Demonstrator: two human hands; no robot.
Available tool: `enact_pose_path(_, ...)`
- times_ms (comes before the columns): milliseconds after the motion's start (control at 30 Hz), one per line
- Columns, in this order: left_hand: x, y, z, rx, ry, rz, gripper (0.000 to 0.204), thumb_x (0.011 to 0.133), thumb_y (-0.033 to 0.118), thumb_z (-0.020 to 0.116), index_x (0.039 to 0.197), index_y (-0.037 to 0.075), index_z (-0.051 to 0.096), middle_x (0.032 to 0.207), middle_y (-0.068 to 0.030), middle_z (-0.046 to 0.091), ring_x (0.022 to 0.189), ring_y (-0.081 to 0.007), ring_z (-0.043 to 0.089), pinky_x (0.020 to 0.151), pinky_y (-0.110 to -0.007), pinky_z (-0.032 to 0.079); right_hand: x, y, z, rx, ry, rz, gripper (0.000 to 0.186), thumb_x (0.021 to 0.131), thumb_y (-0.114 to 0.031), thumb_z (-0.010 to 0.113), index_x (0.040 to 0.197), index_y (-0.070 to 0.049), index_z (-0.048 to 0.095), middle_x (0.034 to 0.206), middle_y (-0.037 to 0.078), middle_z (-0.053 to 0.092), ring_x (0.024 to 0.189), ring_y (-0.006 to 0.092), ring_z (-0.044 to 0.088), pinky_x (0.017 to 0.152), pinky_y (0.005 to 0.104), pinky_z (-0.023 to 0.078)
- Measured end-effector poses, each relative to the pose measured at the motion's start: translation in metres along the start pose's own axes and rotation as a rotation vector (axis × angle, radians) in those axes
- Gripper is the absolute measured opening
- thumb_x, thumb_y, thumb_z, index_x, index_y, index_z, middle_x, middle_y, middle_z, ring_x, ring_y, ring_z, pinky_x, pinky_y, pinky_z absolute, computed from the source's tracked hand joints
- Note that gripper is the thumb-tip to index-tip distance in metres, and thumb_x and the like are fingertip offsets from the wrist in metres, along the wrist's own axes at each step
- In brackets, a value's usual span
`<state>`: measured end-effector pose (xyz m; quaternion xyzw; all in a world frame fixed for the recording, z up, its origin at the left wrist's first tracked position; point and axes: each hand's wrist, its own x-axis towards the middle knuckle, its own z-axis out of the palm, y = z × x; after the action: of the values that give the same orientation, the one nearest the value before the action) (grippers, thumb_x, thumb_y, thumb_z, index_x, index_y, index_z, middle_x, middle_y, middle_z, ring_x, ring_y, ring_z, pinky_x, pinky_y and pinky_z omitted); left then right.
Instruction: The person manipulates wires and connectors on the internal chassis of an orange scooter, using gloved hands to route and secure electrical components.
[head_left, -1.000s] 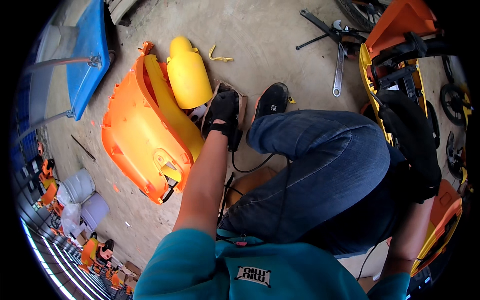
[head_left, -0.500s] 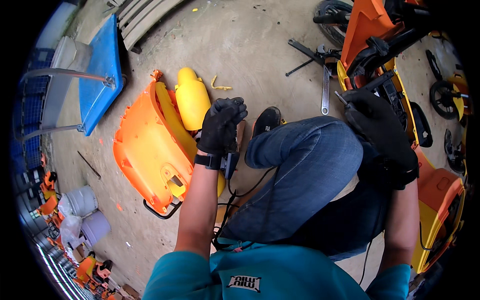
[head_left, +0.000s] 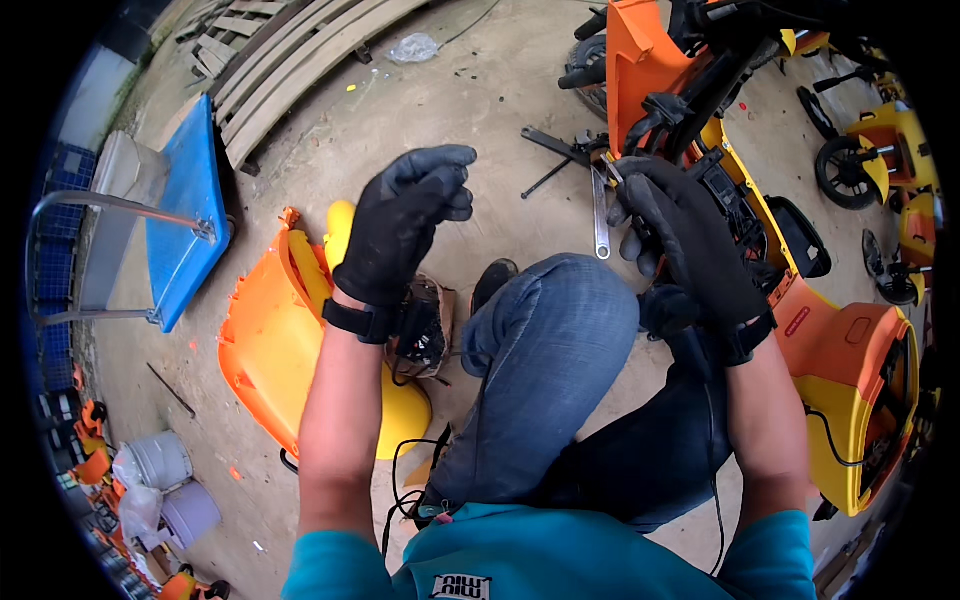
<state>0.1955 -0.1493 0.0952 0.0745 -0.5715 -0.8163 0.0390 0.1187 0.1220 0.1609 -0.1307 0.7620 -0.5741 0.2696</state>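
Both my hands wear black gloves. My left hand [head_left: 405, 225] is raised over the orange and yellow plastic body shell [head_left: 262, 345] on the floor, fingers bent and apart, with nothing visible in them. My right hand [head_left: 690, 235] pinches a slim metal rod [head_left: 611, 170] whose tip pokes out past thumb and forefinger; the rest of it is hidden. That hand is beside a partly stripped orange and yellow scooter [head_left: 840, 345], below its upright orange front panel [head_left: 642, 75]. A silver wrench [head_left: 601, 222] lies on the concrete just left of my right hand.
Near my left wrist stands a small box of dark bits [head_left: 428, 335]. Black metal parts [head_left: 556, 150] lie beyond the wrench. A blue platform trolley [head_left: 185, 220] and wooden pallet [head_left: 300, 65] are at far left, buckets [head_left: 160, 460] at lower left, more scooters [head_left: 905, 150] at right.
The view has shifted with my head. My left hand has risen and its fingers have parted. My right hand, still pinching the metal rod, has moved toward the scooter's front.
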Motion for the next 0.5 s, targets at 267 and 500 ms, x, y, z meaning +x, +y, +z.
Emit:
enact_pose_path(267, 0.084, 0.149, 0.105, 0.146, -0.216, 0.317, 0.018, 0.095, 0.010, 0.056, 0.107, -0.003, 0.059, 0.087, -0.0072, 0.062, 0.075, -0.0141, 0.063, 0.068, -0.025, 0.055, 0.001, 0.001, -0.030, -0.136, 0.075, -0.022, 0.030, 0.095, -0.016, 0.051, 0.121, -0.002, 0.057, 0.106, 0.011, 0.062, 0.092, 0.0210, 0.057, 0.081, 0.0305, 0.047)
enact_pose_path(500, 0.132, 0.096, 0.143, 0.203, -0.501, 0.225, 0.024, 0.095, 0.011, 0.055, 0.114, -0.002, 0.059, 0.094, -0.0090, 0.064, 0.082, -0.0160, 0.064, 0.076, -0.026, 0.055, 0.013, 0.032, -0.059, -0.859, 0.143, -0.702, 0.026, 0.091, -0.009, 0.060, 0.115, -0.001, 0.061, 0.111, 0.014, 0.062, 0.085, 0.0185, 0.065, 0.073, 0.0268, 0.054)
